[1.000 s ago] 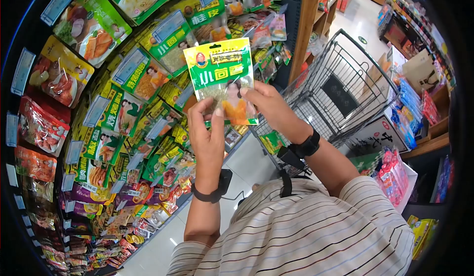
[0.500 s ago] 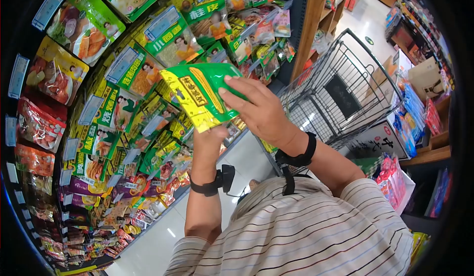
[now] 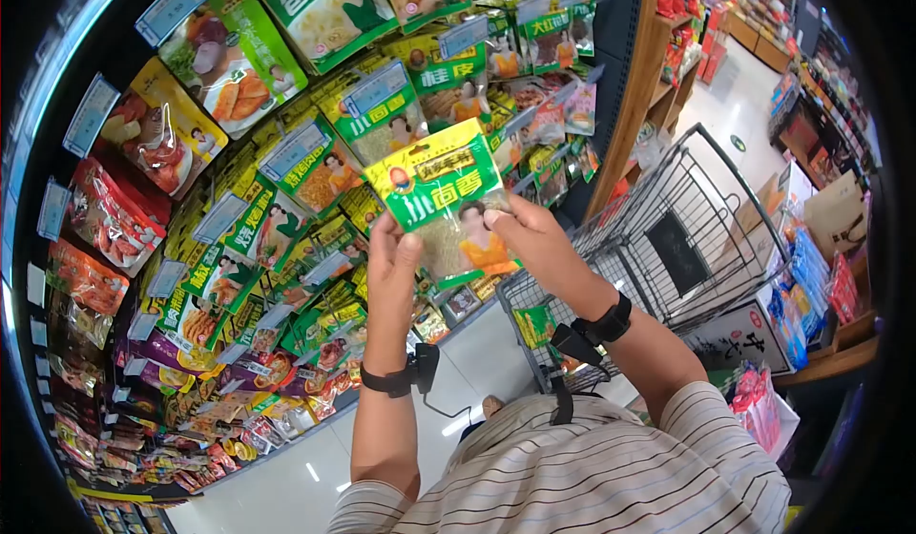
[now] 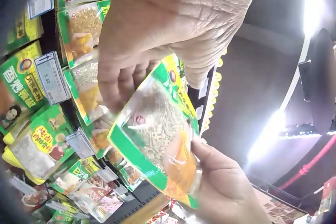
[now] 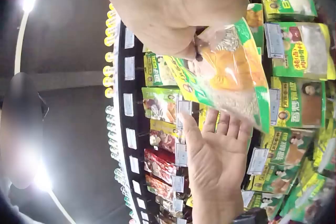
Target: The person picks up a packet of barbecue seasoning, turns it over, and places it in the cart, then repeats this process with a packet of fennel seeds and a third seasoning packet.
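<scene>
A green and yellow spice packet (image 3: 444, 205) with a clear window of pale seeds is held up in front of the shelves, its printed front facing me and slightly tilted. My right hand (image 3: 536, 243) pinches its right edge, thumb on the front and fingers behind. At the lower left edge is my left hand (image 3: 389, 262), its fingers reaching behind the packet. The right wrist view shows the left palm (image 5: 218, 161) turned up, fingers nearly straight at the packet's bottom and thumb apart. In the left wrist view, the right thumb (image 4: 210, 158) presses on the packet's edge.
Shelves of hanging spice packets (image 3: 372, 119) with price tags (image 3: 377, 90) fill the left. A black wire shopping cart (image 3: 668, 248) stands at the right, with a green packet (image 3: 536, 326) inside. Beyond it are a white carton (image 3: 754, 338) and a wooden shelf (image 3: 658, 66).
Half a second ago the packet was tipped over, its top toward me and my right fingers across it. Now its front faces me again. The head view has shifted, moving the shelves rightward.
</scene>
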Action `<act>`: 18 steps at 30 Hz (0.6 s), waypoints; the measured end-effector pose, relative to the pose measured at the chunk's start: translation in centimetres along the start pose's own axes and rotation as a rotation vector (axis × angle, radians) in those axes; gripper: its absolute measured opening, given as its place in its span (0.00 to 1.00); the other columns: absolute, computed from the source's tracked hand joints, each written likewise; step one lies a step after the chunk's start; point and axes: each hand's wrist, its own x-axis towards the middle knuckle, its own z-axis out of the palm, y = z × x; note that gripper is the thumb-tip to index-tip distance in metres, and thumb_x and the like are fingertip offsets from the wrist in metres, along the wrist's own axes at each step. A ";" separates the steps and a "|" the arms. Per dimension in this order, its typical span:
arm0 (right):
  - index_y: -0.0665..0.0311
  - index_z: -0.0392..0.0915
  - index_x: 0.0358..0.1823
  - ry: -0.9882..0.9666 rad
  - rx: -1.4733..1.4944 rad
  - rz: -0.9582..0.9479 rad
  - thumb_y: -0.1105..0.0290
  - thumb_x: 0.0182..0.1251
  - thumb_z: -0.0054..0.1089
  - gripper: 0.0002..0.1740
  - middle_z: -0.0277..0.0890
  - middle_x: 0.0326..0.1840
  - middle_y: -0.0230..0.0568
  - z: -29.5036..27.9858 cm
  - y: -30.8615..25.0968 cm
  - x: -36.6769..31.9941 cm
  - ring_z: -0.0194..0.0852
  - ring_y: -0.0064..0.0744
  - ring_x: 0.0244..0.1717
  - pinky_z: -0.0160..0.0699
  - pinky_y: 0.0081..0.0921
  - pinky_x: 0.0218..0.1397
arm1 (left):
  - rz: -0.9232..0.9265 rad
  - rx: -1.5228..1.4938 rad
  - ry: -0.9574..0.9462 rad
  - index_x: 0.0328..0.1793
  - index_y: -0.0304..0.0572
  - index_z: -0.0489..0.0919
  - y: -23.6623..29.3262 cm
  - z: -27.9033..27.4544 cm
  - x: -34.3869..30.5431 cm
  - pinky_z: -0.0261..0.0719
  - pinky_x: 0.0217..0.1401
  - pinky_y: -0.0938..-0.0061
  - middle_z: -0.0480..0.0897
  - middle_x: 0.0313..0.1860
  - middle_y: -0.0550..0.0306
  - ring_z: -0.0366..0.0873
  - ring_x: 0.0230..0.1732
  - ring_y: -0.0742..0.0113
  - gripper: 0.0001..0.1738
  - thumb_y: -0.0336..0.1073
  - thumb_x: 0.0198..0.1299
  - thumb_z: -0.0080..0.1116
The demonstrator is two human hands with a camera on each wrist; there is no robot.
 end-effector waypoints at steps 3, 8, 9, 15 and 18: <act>0.69 0.76 0.60 -0.034 0.088 0.124 0.64 0.79 0.50 0.18 0.79 0.48 0.30 -0.2 1.2 1.6 0.74 0.16 0.47 0.75 0.20 0.53 | -0.110 0.008 0.028 0.73 0.34 0.69 0.4 -0.4 0.6 0.71 0.66 0.70 0.77 0.65 0.54 0.75 0.61 0.70 0.30 0.47 0.73 0.59; 0.69 0.71 0.64 0.009 -0.138 0.118 0.59 0.78 0.52 0.23 0.78 0.52 0.34 -0.1 0.7 4.9 0.73 0.20 0.49 0.74 0.22 0.55 | -0.069 -0.117 0.169 0.61 0.38 0.78 0.3 -1.0 2.7 0.73 0.53 0.81 0.82 0.48 0.66 0.74 0.47 0.81 0.16 0.38 0.74 0.56; 0.69 0.70 0.66 0.043 -0.191 0.026 0.59 0.77 0.53 0.25 0.78 0.53 0.35 -0.2 0.8 5.9 0.72 0.21 0.50 0.74 0.23 0.56 | -0.058 -0.086 0.186 0.61 0.38 0.78 0.1 -1.7 3.0 0.73 0.52 0.81 0.82 0.48 0.67 0.74 0.46 0.82 0.16 0.38 0.74 0.56; 0.72 0.64 0.69 0.042 -0.079 -0.100 0.61 0.75 0.56 0.30 0.74 0.64 0.50 0.0 -2.9 13.3 0.75 0.38 0.64 0.75 0.33 0.66 | -0.016 0.032 0.252 0.59 0.40 0.78 -0.9 -4.7 4.2 0.70 0.41 0.83 0.81 0.42 0.70 0.70 0.37 0.85 0.14 0.39 0.74 0.56; 0.73 0.65 0.67 0.035 0.023 -0.091 0.63 0.74 0.56 0.27 0.75 0.60 0.49 0.8 -3.4 16.1 0.78 0.39 0.60 0.78 0.34 0.64 | -0.015 0.047 0.237 0.57 0.40 0.78 -1.7 -5.4 4.3 0.67 0.37 0.83 0.79 0.38 0.72 0.67 0.34 0.85 0.13 0.39 0.73 0.56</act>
